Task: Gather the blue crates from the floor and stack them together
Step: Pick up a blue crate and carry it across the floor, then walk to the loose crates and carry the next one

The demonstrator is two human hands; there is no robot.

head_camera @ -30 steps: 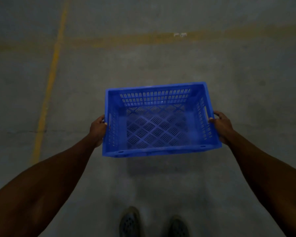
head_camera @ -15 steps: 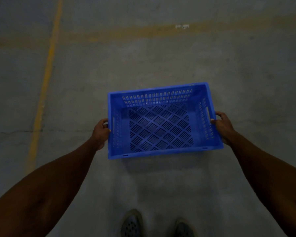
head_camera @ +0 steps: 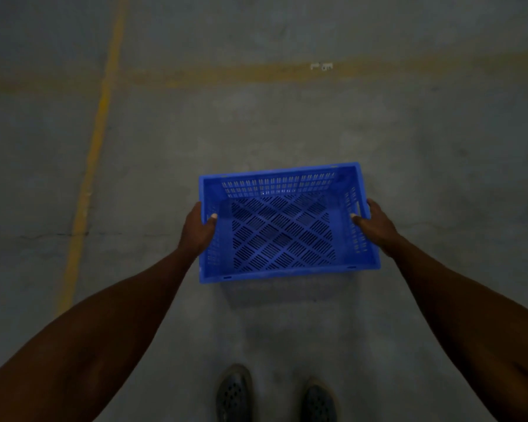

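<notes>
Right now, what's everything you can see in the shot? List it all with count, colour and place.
crate: one, blue, slotted, empty, held above the floor at centre
floor: one, grey concrete, all around
painted lines: two, yellow, one running up the left, one across the top
small marking: one, white, on the far line, unreadable
shoes: two, dark, bottom centre
left hand: one, grips crate's left wall
right hand: one, grips crate's right wall

Both arms stretched forward and down, forearms bare. Left hand (head_camera: 198, 228) clamped on the left wall of the blue crate (head_camera: 282, 271), thumb hooked inside over the rim. Right hand (head_camera: 374, 225) gripping the right wall likewise, thumb inside. Feet in shoes (head_camera: 233, 394) planted below.
</notes>
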